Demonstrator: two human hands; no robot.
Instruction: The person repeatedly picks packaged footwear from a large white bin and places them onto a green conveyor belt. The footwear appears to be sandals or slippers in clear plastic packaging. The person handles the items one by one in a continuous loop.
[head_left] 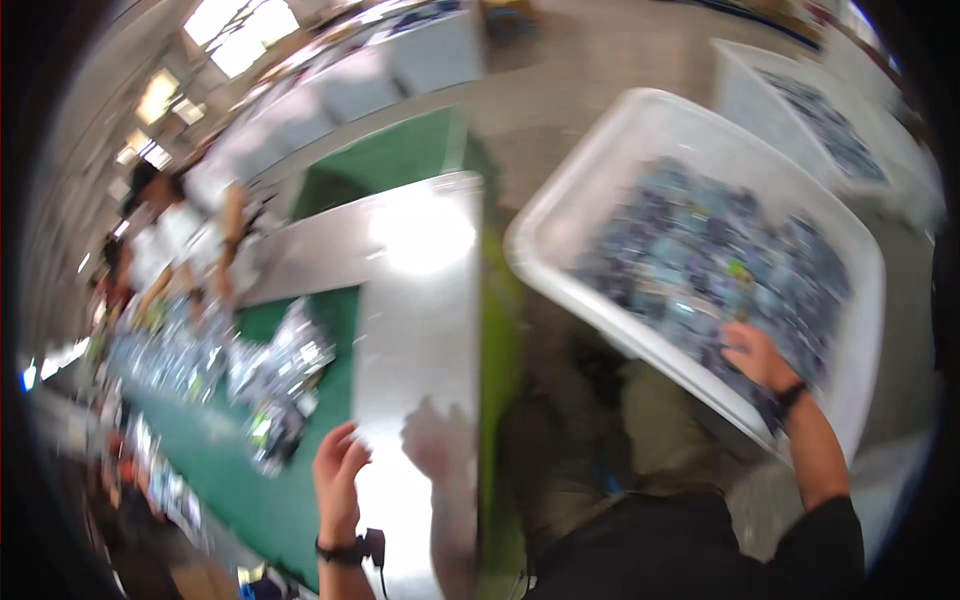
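In the white tub (640, 130), plastic packets (690, 240) lie under the curled grip of the right hand (757, 357); from here I can't tell if it holds one. Left of the tub, the left hand (338, 480) hangs half-open, empty.

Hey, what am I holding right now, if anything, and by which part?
Your left hand holds nothing visible. Your right hand is at the small pieces in the white tub; blur hides whether it grips any.
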